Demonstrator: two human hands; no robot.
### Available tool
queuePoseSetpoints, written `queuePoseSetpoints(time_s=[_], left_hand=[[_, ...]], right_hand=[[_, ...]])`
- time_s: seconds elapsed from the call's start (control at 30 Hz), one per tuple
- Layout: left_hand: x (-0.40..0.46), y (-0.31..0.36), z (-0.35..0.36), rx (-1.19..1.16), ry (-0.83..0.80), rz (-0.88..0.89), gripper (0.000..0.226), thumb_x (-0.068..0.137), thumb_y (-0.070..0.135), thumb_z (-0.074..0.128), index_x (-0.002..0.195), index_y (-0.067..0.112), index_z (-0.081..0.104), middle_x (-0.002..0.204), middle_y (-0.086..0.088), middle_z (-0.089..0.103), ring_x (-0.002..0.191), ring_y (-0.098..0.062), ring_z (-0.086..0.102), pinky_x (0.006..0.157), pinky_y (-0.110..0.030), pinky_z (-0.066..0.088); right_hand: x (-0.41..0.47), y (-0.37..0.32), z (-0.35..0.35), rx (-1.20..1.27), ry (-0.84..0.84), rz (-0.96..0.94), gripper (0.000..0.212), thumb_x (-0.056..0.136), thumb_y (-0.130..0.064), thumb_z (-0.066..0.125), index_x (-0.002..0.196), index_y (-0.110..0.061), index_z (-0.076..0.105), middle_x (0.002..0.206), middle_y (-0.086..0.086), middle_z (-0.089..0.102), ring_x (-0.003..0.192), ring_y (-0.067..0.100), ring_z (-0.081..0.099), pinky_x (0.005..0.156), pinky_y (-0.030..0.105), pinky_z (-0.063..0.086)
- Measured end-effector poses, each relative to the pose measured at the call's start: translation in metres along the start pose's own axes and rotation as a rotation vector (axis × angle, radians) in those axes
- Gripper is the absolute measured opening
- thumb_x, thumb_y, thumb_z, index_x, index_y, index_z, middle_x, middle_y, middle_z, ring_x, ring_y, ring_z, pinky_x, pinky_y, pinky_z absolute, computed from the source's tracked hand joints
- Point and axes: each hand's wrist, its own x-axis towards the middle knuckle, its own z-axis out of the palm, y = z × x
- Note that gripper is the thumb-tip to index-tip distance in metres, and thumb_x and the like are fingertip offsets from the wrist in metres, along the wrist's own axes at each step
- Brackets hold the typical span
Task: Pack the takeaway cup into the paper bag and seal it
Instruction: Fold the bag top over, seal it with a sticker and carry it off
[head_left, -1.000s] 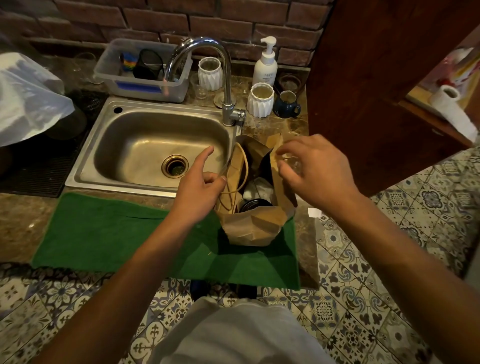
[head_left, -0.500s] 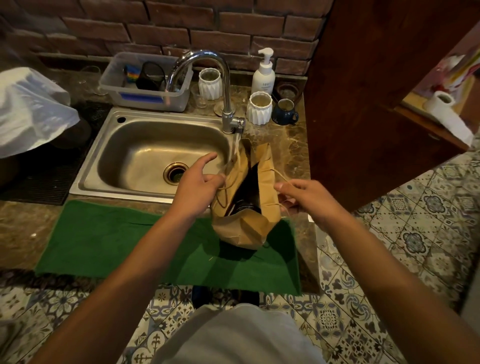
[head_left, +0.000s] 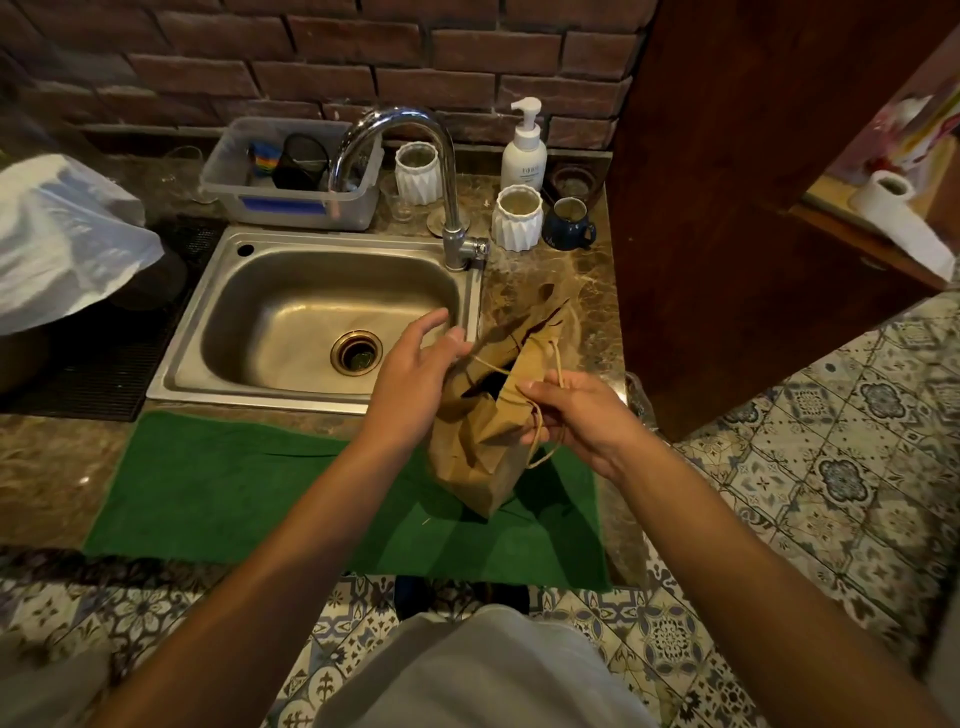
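A brown paper bag (head_left: 480, 441) stands tilted on the green towel (head_left: 249, 488), its top squeezed nearly flat. Only a dark gap shows at the mouth, so the takeaway cup inside is hidden. My left hand (head_left: 415, 371) pinches the left top edge of the bag between thumb and fingers. My right hand (head_left: 582, 415) grips the right side of the bag and its twine handle (head_left: 543, 447), whose loop hangs below my fingers.
A steel sink (head_left: 322, 322) with a tall tap (head_left: 447, 171) lies behind the bag. White ribbed cups (head_left: 517, 215), a blue mug (head_left: 569, 221), a soap pump bottle (head_left: 524, 150) and a plastic tub (head_left: 291, 176) stand at the back. A dark wooden cabinet (head_left: 753, 182) rises on the right.
The bag's open mouth, where the cup lid showed, has been pressed nearly closed. My right hand dropped from the top edge to the bag's side and took the twine handle.
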Motion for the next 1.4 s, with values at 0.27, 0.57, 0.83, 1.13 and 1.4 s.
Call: queuePoseSetpoints(time_s=[0.27,0.57,0.83,1.13,1.4], left_hand=[[-0.036,-0.036,-0.02,0.019,0.075,0.071,0.059,0.097,0.05,0.056,0.151,0.04,0.037,0.148,0.006,0.05,0.129,-0.011,0.054,0.093,-0.025,0.046],[-0.03,-0.033,-0.017,-0.01,0.005,0.042,0.047,0.107,0.02,0.049,0.146,0.045,0.039,0.134,0.005,0.064,0.109,-0.005,0.068,0.088,-0.027,0.055],[-0.026,-0.029,-0.016,0.06,-0.045,0.084,0.048,0.106,0.02,0.052,0.148,0.037,0.04,0.127,0.002,0.068,0.105,-0.009,0.072,0.091,-0.03,0.058],[-0.021,-0.028,-0.021,0.218,-0.196,0.14,0.08,0.086,0.051,0.074,0.154,0.038,0.033,0.137,0.01,0.062,0.116,0.001,0.064,0.097,-0.025,0.053],[-0.004,-0.035,-0.026,0.369,-0.25,0.261,0.096,0.083,0.025,0.083,0.159,0.033,0.026,0.132,0.02,0.062,0.118,0.019,0.055,0.096,-0.001,0.04]], right_hand=[[0.002,0.002,0.007,0.056,0.035,-0.056,0.008,0.1,-0.006,0.061,0.1,-0.005,0.069,0.08,0.012,0.077,0.057,0.015,0.072,0.051,0.027,0.062],[0.006,0.012,0.032,0.105,0.108,-0.069,0.007,0.098,-0.008,0.064,0.101,-0.005,0.07,0.083,0.013,0.079,0.065,0.019,0.075,0.055,0.027,0.063],[0.004,0.013,0.042,0.108,0.161,-0.081,0.006,0.099,-0.007,0.063,0.099,-0.006,0.069,0.075,0.008,0.078,0.057,0.016,0.073,0.051,0.026,0.061],[0.007,0.01,0.041,0.181,0.171,-0.067,0.006,0.1,-0.007,0.062,0.1,-0.005,0.067,0.075,0.009,0.078,0.057,0.016,0.073,0.051,0.026,0.061],[0.009,0.014,0.04,0.309,0.057,-0.049,0.011,0.099,-0.004,0.061,0.109,0.0,0.064,0.081,0.015,0.078,0.066,0.022,0.077,0.063,0.034,0.066]])
